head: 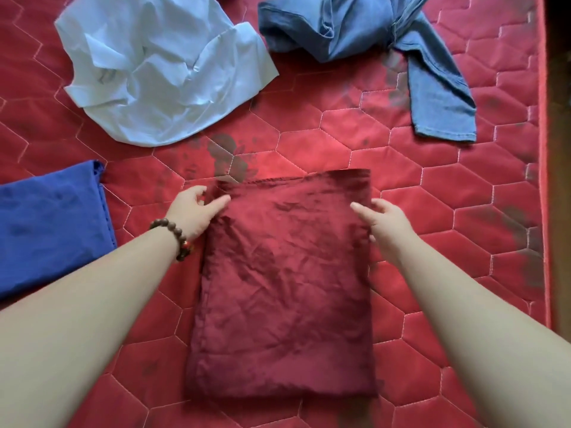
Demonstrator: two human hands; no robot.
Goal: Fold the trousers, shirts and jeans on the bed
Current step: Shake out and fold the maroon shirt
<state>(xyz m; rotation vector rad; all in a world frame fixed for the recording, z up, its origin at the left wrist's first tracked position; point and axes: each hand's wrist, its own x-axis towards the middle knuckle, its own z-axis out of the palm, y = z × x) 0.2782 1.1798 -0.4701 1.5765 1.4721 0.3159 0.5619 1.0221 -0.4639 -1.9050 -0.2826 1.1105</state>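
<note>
Your left grip [194, 211] pinches the far left corner of the maroon garment [281, 282], thumb on top and fingers curled at the edge; a bead bracelet [176, 239] circles that wrist. Your right grip [381, 222] rests at the garment's far right edge, fingers loosely spread and clamped on nothing. The maroon garment lies flat as a folded rectangle on the red quilted bed [432, 186], between your forearms. Beyond it to the left lies a crumpled pale blue shirt [160, 72]; beyond it to the right lie bunched jeans [364, 35], one leg trailing toward you. Left of the maroon garment lies a royal blue garment [46, 223], flat, partly out of view.
</note>
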